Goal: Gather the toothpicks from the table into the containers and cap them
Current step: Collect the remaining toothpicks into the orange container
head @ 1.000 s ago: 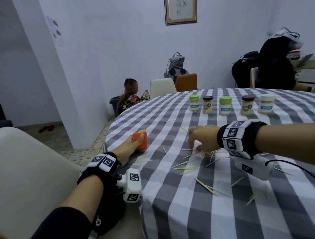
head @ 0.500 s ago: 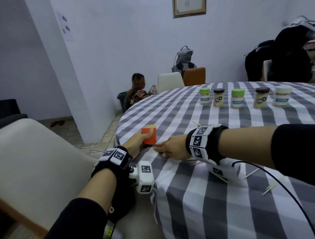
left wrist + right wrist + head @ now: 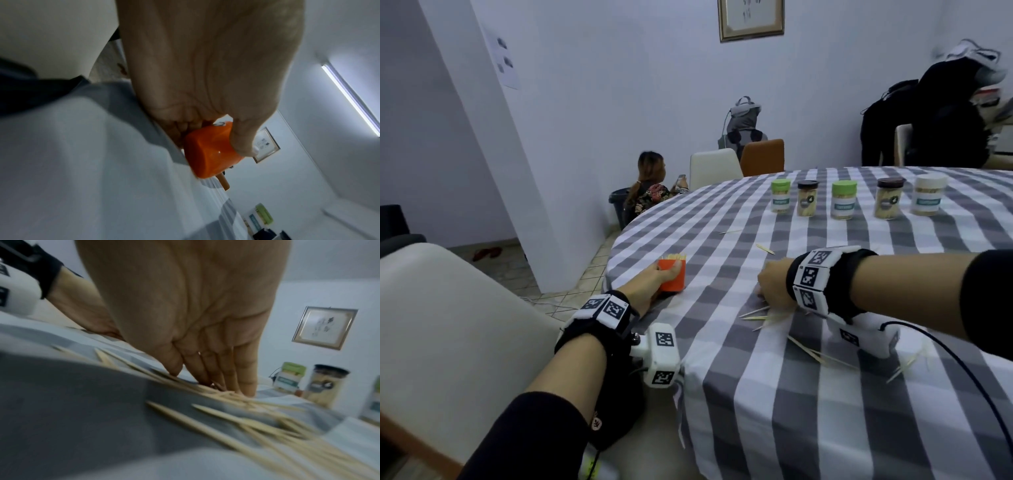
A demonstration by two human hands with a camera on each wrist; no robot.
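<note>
The left hand (image 3: 650, 284) reaches forward over the table (image 3: 825, 428) edge, and its thumb and fingers wrap around the orange cup (image 3: 672, 275), which stands upright near that edge with toothpick tips showing at its open top. The right hand (image 3: 774, 286) comes across from the right, palm down. Its fingers (image 3: 244, 369) are nearly straight and close together, and their tips press on a bundle of toothpicks (image 3: 767, 317) on the cloth. Both wrist views are blurred. Five capped jars (image 3: 843, 200) stand in a row further back.
</note>
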